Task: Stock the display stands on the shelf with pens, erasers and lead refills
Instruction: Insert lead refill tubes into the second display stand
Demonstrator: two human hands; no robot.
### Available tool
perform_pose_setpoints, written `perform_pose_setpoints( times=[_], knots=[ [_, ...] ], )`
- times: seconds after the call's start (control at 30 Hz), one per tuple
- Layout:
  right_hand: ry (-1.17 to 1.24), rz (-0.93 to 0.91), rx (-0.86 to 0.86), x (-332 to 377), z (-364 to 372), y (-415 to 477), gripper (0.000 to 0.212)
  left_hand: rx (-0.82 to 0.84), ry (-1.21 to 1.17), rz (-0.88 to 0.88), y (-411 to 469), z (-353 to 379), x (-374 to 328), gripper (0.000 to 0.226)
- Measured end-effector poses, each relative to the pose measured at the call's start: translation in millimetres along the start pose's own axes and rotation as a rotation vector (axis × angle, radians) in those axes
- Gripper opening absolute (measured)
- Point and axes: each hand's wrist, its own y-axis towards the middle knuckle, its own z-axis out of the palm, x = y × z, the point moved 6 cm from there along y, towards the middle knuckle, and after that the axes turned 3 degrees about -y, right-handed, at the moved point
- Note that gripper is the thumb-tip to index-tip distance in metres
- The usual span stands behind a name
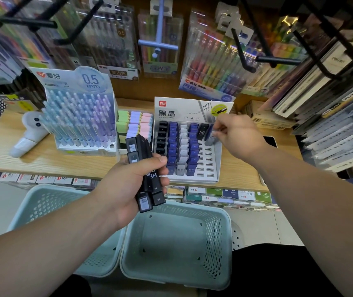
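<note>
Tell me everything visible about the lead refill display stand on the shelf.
The lead refill display stand is a white, cardboard-looking tray with stepped rows of slots and a header card printed HB 0.5. It sits on the wooden shelf, right of the eraser tray. Four left columns hold black, blue, pale grey and blue cases; the two right columns are mostly empty slots. The right hand pinches a grey case at its top right corner.
</note>
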Motion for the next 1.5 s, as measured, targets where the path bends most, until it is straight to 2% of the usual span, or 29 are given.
perform_pose_setpoints(
  times=[0.13,0.27,0.37,0.47,0.5,0.57,0.63,0.7,0.83,0.93,1.1,1.2,1.23,1.3,1.37,1.43,1.5],
  knots=[
    [-0.096,0.012,-0.011,2,-3,4,0.016,0.008,0.001,0.005,0,1,0,0.016],
    [-0.242,0.027,0.091,1,6,2,0.022,0.021,-0.003,0.005,-1,2,0,0.018],
    [-0.227,0.017,0.012,10,-2,0,0.021,0.077,-0.033,-0.008,-4,6,0,0.019],
    [-0.005,-0.013,-0.074,42,-19,-3,0.023,0.134,-0.047,-0.026,-7,12,0,0.026],
    [0.144,-0.016,-0.025,57,-22,-5,0.027,0.145,-0.046,-0.027,-8,14,0,0.025],
    [0.509,-0.001,0.234,88,-20,-15,0.031,0.163,-0.03,-0.025,-10,18,0,0.019],
    [0.73,-0.003,0.464,113,-13,-29,0.033,0.196,0.002,-0.016,-12,21,0,0.013],
    [0.827,-0.061,0.486,126,-8,-34,0.035,0.228,0.048,-0.004,-14,23,0,0.009],
    [0.844,-0.069,0.438,130,-7,-33,0.039,0.27,0.13,-0.02,-16,22,3,0.017],
    [0.898,-0.008,0.446,124,-12,-32,0.031,0.263,0.125,-0.017,-16,21,3,0.016],
    [0.999,0.136,0.345,100,-22,-23,0.017,0.158,0.012,0.008,-12,16,-4,0.016],
    [0.938,0.119,0.505,90,-22,-25,0.018,0.096,-0.032,0.024,-9,11,-8,0.016],
    [0.882,0.071,0.604,91,-21,-29,0.025,0.073,-0.037,0.03,-8,9,-9,0.013],
    [0.793,-0.02,0.786,99,-16,-39,0.052,0.04,-0.034,0.046,-5,6,-9,0.006],
    [0.734,-0.09,0.87,111,-11,-47,0.073,0.032,-0.027,0.056,-3,6,-9,0.003],
    [0.7,-0.143,0.849,121,-7,-49,0.078,0.028,-0.036,0.05,-2,7,-7,0.005],
    [0.707,-0.142,0.763,121,-9,-45,0.069,0.032,-0.046,0.034,-2,8,-6,0.004]
  ],
)
